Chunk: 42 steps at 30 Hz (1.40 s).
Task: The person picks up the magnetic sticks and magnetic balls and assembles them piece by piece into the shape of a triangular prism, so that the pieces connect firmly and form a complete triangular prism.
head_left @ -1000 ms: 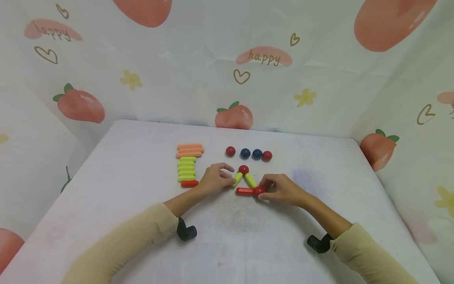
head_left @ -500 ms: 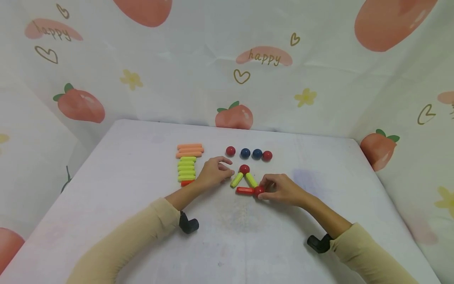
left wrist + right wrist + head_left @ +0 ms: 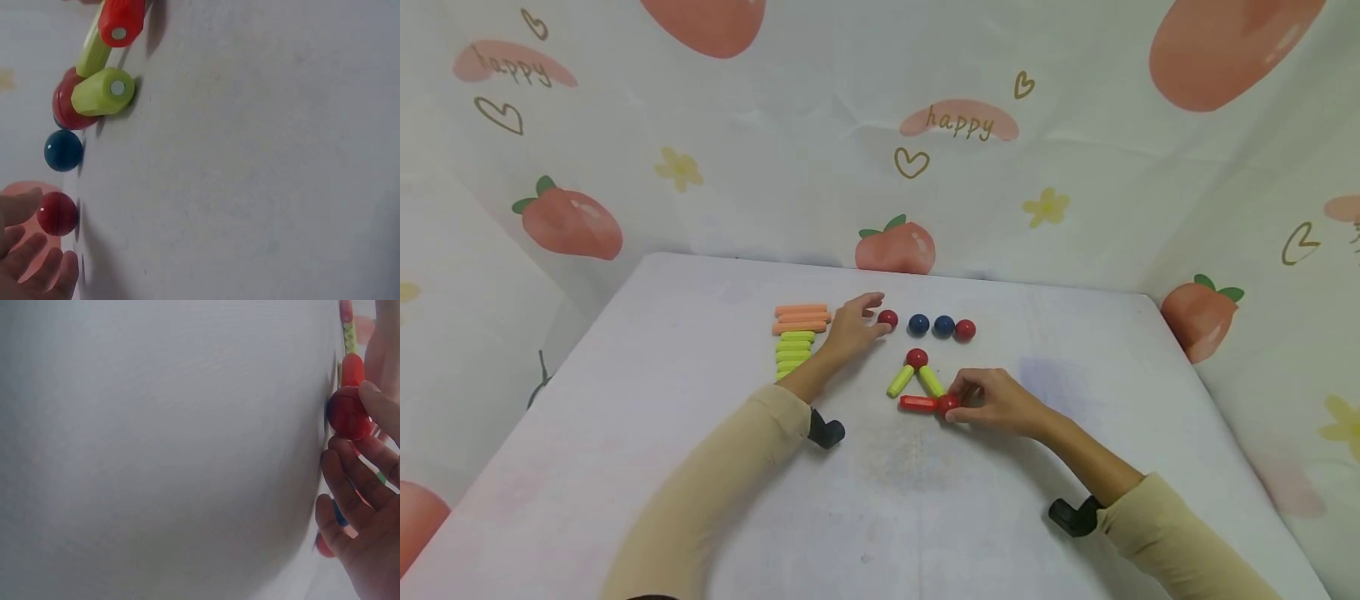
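My left hand (image 3: 853,331) reaches to the red ball (image 3: 888,320) at the left end of the back row. Its fingers are spread, with the thumb right at the ball in the left wrist view. My right hand (image 3: 997,402) pinches another red ball (image 3: 348,414) between thumb and fingers. From that ball a red rod (image 3: 917,404) runs left and a yellow-green rod (image 3: 932,381) runs up to a top red ball (image 3: 917,358). A second yellow-green rod (image 3: 900,381) slants down-left from the top ball. Its free end shows a silver disc (image 3: 117,87).
Two blue balls (image 3: 919,324) and one more red ball (image 3: 966,330) continue the back row. Left of my left hand lie stacked orange rods (image 3: 801,317) and several yellow-green rods (image 3: 794,346), partly hidden by the forearm. A printed cloth (image 3: 775,167) hangs behind the white table (image 3: 880,517).
My left hand has let go of the left yellow-green rod and moved up and away to the back row's left red ball. My right hand stays on its ball.
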Each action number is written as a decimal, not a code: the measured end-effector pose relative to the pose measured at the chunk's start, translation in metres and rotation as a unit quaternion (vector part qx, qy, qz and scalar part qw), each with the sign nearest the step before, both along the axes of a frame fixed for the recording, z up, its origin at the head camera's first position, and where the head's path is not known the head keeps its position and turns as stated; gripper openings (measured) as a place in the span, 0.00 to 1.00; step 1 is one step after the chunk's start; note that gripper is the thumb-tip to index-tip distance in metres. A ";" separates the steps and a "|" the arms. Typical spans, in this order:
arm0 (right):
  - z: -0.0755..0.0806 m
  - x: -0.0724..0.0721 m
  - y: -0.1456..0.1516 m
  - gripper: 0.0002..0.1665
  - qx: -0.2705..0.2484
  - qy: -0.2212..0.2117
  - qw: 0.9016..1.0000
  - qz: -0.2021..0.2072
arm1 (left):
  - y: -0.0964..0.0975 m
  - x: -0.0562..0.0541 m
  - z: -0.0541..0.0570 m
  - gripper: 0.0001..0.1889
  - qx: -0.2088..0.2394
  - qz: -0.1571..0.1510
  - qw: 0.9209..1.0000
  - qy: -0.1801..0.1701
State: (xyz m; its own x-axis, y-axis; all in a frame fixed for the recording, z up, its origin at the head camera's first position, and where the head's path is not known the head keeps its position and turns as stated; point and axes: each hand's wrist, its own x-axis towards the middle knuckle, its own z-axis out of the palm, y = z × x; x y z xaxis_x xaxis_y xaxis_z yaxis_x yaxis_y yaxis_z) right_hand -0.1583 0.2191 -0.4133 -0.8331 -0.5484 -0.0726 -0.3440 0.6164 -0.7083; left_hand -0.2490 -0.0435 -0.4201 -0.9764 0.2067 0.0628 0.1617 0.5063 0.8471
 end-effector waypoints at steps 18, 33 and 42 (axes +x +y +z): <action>-0.001 0.001 0.001 0.15 0.003 -0.005 1.000 -0.007 | -0.015 0.004 -0.003 0.22 -0.048 -0.063 0.997 0.011; -0.003 0.000 0.002 0.15 -0.003 -0.006 1.000 -0.007 | -0.030 0.021 -0.002 0.26 -0.075 -0.239 0.968 0.013; -0.002 0.001 0.002 0.16 -0.004 -0.004 1.000 -0.007 | -0.024 0.030 -0.003 0.21 -0.074 -0.256 0.964 0.014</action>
